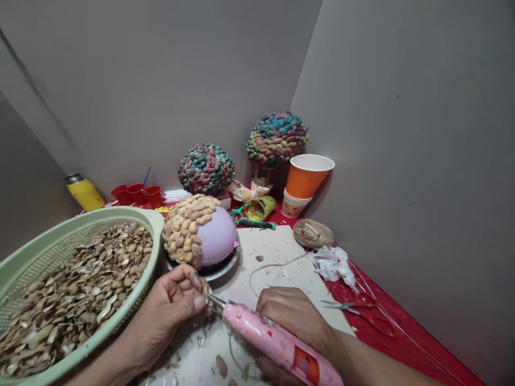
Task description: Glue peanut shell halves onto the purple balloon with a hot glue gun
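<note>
A pink hot glue gun [261, 332] lies across the front, with my right hand [295, 316] wrapped round its body. Its metal nozzle points left, at a peanut shell [206, 294] pinched between the thumb and fingers of my left hand [177, 300]. Most of that shell is hidden by my fingers. Just beyond my left hand, a lilac balloon [219, 236] rests on a round metal dish [225, 272]. Rows of peanut shells [187, 222] cover the balloon's left and top; its right side is bare.
At left stands a green basket [155, 230] of peanut shells. Behind are two colourful shell-covered balls [206, 169], red cups [153, 197], a yellow bottle [85, 193] and orange paper cups [308, 177]. Right of the white board [277, 246] lie twine [313, 234] and scissors [362, 308].
</note>
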